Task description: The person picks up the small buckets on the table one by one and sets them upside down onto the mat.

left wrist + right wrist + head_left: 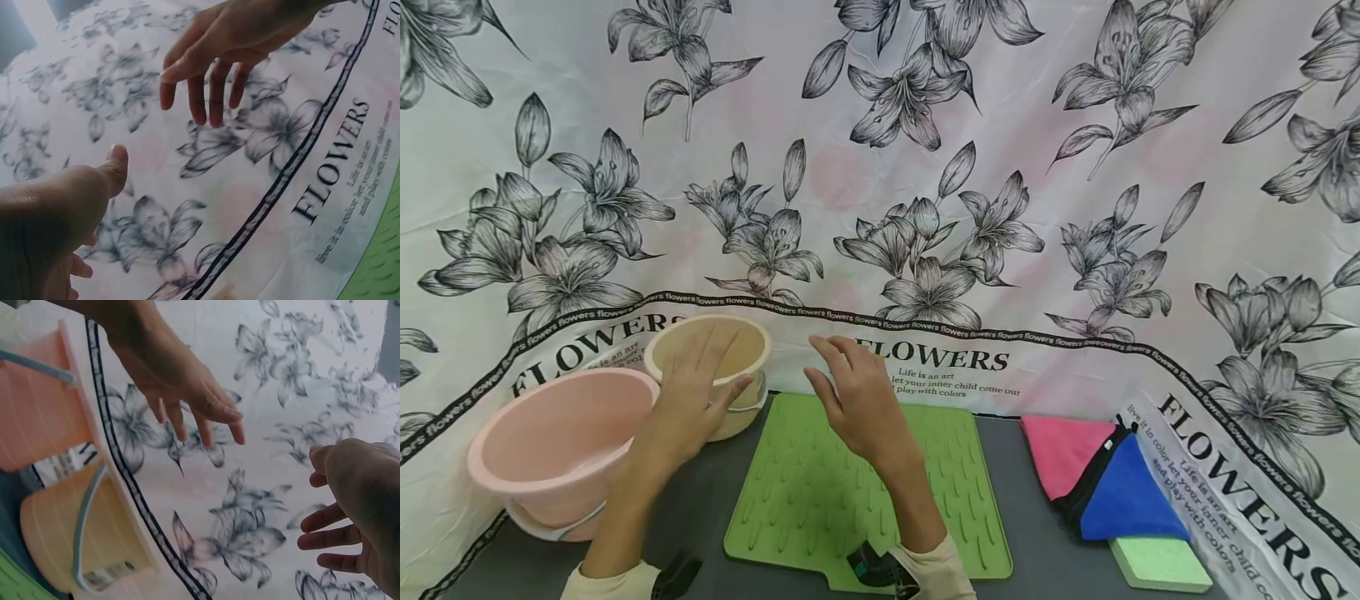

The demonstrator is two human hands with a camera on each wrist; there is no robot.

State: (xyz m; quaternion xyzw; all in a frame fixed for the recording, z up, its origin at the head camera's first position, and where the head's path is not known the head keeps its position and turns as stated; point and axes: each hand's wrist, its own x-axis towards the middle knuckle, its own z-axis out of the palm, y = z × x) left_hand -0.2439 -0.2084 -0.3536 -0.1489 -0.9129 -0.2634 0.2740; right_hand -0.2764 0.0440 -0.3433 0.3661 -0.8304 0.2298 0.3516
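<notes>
My left hand (688,408) is raised in front of the cream bucket (741,417), fingers extended and holding nothing; it overlaps the bucket in the head view. To its right, my right hand (861,400) hovers over the green ridged mat (805,492) with relaxed, slightly bent fingers and nothing in them. Both palms face each other across a gap, as the left wrist view also shows with the right hand (231,50) above the left thumb. A larger pink bucket (561,425) stands left of the cream one.
On the dark table (1022,533), a pink and blue cloth item with black trim (1127,492) lies at the right. A light green block (1161,564) sits in front of it. A white flower-printed sheet (827,242) covers the back and sides.
</notes>
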